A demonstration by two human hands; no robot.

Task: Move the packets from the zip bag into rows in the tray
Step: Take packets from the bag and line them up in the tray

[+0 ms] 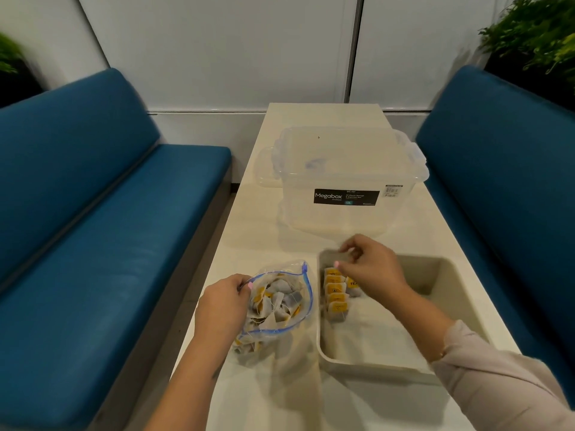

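Paper packets (335,295) with yellow tags stand in one short row against the left wall of the tray (441,276), and we judge that row the fragile part: each leans on the next, so a nudge from our right wrist as it reaches across could topple the lot. One packet beside the row already sits out of line under our palm. The strings are another risk, since a tag caught on a finger would drag a neighbour out when we lift away.

Our right hand (370,265) hovers over the tray's far left corner with its fingers curled, thumb and forefinger close together as if pinching something small; blur keeps us from telling whether a packet is between them. The wrist bends down, and the forearm crosses the tray from the near right.

Our left hand (225,301) pinches the rim of the zip bag (280,309), holding its mouth open. Most packets lie tangled inside the bag, just left of the tray, and letting go could let the mouth fold shut.
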